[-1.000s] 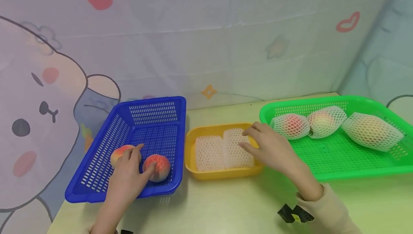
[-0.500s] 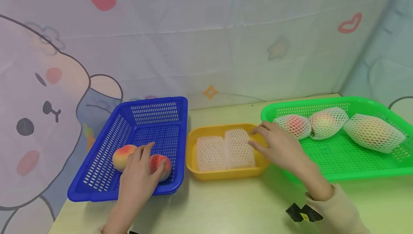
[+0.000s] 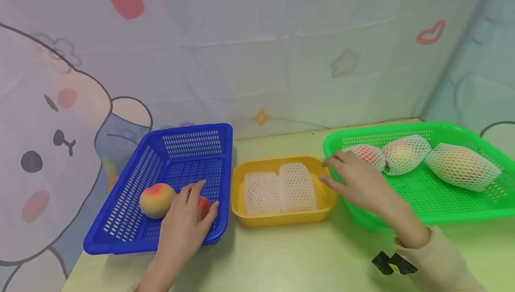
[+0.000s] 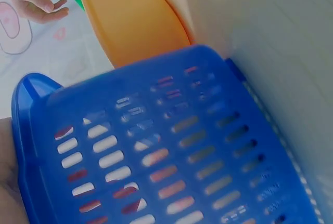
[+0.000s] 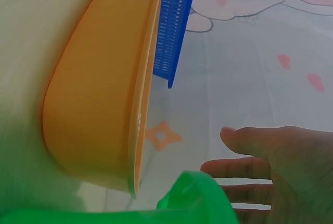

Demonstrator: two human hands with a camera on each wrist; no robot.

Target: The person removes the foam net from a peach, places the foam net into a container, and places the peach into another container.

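Observation:
In the head view my left hand is over the near right corner of the blue basket, thumb and fingers spread about a red peach that it partly hides. A yellow-and-red peach lies just left of that hand. My right hand hovers between the yellow tray and the green basket, fingers loosely extended and holding nothing. Two white foam net sleeves lie flat side by side in the tray. The left wrist view mostly shows the blue basket's slotted wall.
At the back of the green basket lie three fruits in foam nets, among them a large netted fruit on the right. All the containers stand on a pale wooden table. A printed cloth hangs behind it.
My left hand has moved right, off the yellow-and-red peach and over the red one. My right hand has drifted right, away from the foam sleeves toward the green basket's edge.

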